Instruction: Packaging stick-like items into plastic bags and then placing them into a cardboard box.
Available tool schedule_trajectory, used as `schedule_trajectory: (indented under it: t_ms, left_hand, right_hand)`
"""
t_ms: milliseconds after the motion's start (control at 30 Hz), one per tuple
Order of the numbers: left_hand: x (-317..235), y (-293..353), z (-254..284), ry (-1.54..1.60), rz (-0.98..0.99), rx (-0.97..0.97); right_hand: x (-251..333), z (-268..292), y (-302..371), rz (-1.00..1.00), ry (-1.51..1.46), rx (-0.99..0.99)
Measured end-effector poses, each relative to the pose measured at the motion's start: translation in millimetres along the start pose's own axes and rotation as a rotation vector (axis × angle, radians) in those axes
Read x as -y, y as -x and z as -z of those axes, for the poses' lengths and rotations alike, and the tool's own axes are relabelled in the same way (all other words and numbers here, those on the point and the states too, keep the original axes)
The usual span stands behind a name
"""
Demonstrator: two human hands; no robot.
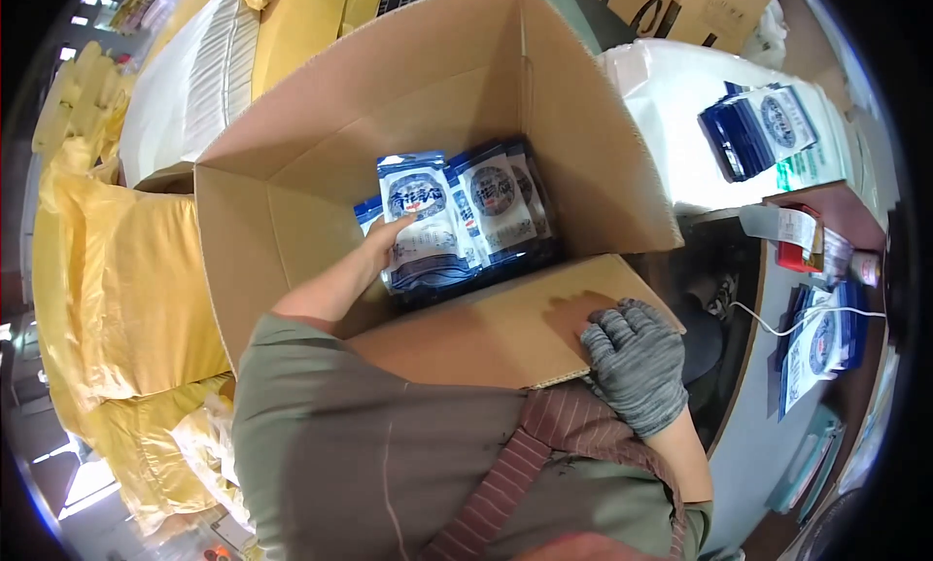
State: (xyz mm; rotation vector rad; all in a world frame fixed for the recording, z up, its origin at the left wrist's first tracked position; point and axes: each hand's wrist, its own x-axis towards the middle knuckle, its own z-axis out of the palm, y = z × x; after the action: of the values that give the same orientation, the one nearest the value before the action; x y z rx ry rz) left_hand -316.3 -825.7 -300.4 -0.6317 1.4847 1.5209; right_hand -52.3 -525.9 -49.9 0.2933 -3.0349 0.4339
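An open cardboard box stands in front of me with several blue-and-white printed pouches lying in it. Bare and reaching down into the box, my left hand is closed on a pouch at the left of the pile. Its thumb lies across the pouch's front, and the other fingers are hidden. My right hand, in a grey knitted glove, is bent over the box's near wall close to the right corner. Its fingertips curl against the cardboard, while its thumb cannot be seen.
Yellow wrapped bundles and a white sack crowd the left. To the right, a stack of similar pouches rests on a white wrapped bundle. More pouches lie on a grey surface beside a white cable. Another carton stands behind.
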Motion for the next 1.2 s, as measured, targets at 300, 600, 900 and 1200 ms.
schedule_trajectory:
  t_ms: [300,600,900,1200]
  left_hand:
    - [52,-38,134,-0.137,0.123,-0.157]
    - [-143,78,-127,-0.252,-1.249,-0.224]
    - [-60,337,-400,-1.042,-1.827,1.241]
    - [224,327,-518,-1.338,-0.929,1.987]
  right_hand:
    - [4,1,-16,0.009,0.019,-0.03]
    - [-4,21,-33,-0.004,0.079,-0.01]
    - [-35,42,156,-0.651,0.026,-0.663]
    - [231,-15,668,-2.493,1.009,-0.737]
